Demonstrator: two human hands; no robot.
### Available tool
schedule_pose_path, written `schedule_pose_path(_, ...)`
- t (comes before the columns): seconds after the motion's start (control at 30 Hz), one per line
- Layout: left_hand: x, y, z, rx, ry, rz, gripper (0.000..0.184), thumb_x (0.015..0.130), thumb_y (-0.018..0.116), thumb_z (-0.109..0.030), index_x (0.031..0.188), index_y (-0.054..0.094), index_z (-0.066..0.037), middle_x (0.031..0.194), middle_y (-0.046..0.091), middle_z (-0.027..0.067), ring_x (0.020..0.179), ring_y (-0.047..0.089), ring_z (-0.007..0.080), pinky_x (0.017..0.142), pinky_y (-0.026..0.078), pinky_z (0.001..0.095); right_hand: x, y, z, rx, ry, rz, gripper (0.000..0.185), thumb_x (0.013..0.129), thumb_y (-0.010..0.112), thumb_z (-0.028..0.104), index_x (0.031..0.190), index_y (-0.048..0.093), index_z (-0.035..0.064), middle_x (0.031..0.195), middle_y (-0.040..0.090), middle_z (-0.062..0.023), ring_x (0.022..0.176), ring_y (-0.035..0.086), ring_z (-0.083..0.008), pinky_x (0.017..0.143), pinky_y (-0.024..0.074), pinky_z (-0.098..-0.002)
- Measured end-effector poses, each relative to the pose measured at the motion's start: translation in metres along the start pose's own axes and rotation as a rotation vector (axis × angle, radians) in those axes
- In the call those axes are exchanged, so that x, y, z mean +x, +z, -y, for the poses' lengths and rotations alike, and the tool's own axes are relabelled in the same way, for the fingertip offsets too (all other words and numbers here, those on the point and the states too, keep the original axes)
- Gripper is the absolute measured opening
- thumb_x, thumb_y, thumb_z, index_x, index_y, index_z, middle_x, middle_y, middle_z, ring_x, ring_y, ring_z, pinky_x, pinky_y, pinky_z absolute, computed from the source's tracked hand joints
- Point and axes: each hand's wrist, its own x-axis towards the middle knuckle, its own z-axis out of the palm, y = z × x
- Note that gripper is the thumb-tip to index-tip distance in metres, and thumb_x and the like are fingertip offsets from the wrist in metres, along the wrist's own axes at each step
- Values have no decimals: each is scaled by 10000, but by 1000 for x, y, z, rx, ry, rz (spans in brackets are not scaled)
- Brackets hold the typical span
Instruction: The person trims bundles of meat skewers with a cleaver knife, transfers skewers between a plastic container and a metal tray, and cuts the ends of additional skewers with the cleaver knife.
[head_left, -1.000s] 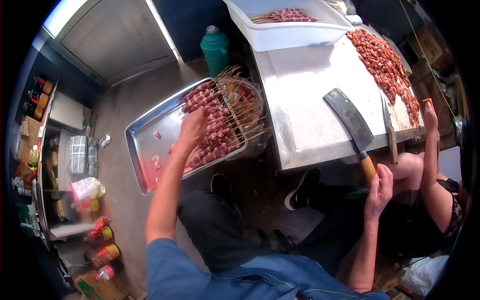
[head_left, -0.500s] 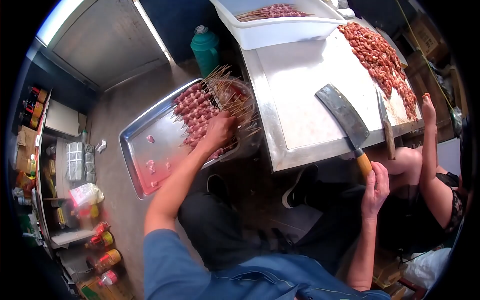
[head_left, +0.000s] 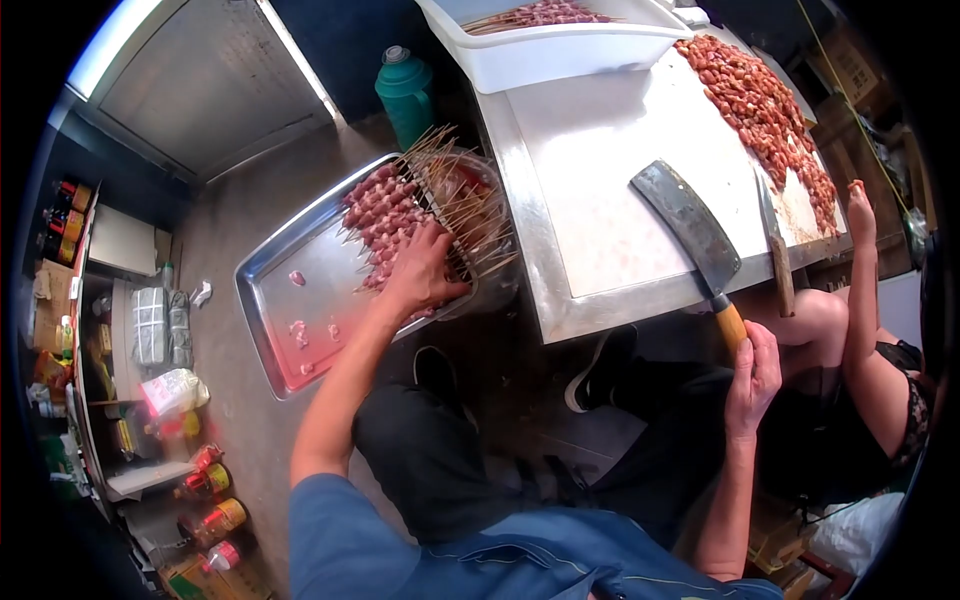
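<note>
Meat skewers lie threaded side by side at one end of the metal tray, more sit finished in the white tub, while the heap of loose meat on the table remains unthreaded. The left hand rests over the skewers, thumb and fingers parted, its grip impossible to tell; half a second ago it looked more bunched. The right hand clasps the cleaver by its handle end, as before.
</note>
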Motion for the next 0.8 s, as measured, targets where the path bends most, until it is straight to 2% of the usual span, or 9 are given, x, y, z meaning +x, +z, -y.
schedule_pose_path(0.03,-1,-1,-4,53,-12,-20,777,557,815,-401,1172,542,-13,1159,493,158,1108,484,352,944,378,476,0,0,0,0,0,1,214,971,517,121,1085,639,-12,1072,629,-146,996,617,-259,912,487,-348)
schedule_pose_path(0.27,4,10,-9,170,-96,-15,836,540,823,-398,1218,503,-28,1160,480,162,1117,475,350,970,338,518,0,0,0,-6,16,8,223,979,511,139,1086,640,-10,1063,637,-145,988,620,-258,904,486,-341)
schedule_pose_path(0.37,8,13,-12,204,-122,-38,810,554,800,-387,1211,500,-19,1144,486,168,1115,472,350,968,335,531,-1,0,0,-3,26,14,230,983,510,148,1089,640,-9,1059,641,-146,980,623,-256,900,487,-336)
schedule_pose_path(0.43,9,17,-10,238,-96,-59,724,574,774,-365,1155,517,-17,1094,504,170,1080,482,346,938,352,519,0,1,0,4,31,16,234,984,510,153,1090,641,-9,1058,643,-146,977,625,-255,898,488,-335)
schedule_pose_path(0.57,11,33,1,241,-79,-89,745,574,750,-345,1206,518,-29,1055,496,161,1032,492,337,870,365,479,-1,1,-2,-2,39,18,242,987,512,163,1093,642,-11,1047,646,-148,968,629,-252,890,492,-332)
schedule_pose_path(0.63,14,43,8,262,-56,-85,623,570,725,-309,1097,537,-36,1015,504,161,997,494,335,819,363,477,-1,1,-2,-8,43,20,245,988,512,166,1095,642,-12,1042,647,-149,966,629,-251,888,493,-331)
schedule_pose_path(0.67,14,40,6,262,-56,-85,623,570,725,-309,1097,537,-36,1015,504,161,997,494,335,819,363,477,-1,2,-1,-5,42,17,247,989,512,168,1097,642,-13,1034,647,-148,959,629,-249,880,494,-328)
schedule_pose_path(0.73,16,37,1,283,-31,-169,426,615,675,-247,964,556,-33,975,538,156,983,509,328,780,377,458,-1,1,-1,-2,41,16,250,991,512,170,1099,642,-14,1026,648,-148,951,630,-247,872,495,-326)
schedule_pose_path(0.8,17,39,1,283,-37,-173,475,597,690,-256,995,543,-41,958,529,151,973,505,332,789,366,471,-1,1,-1,8,47,16,249,992,512,168,1101,642,-14,1013,649,-144,929,631,-241,857,496,-317)
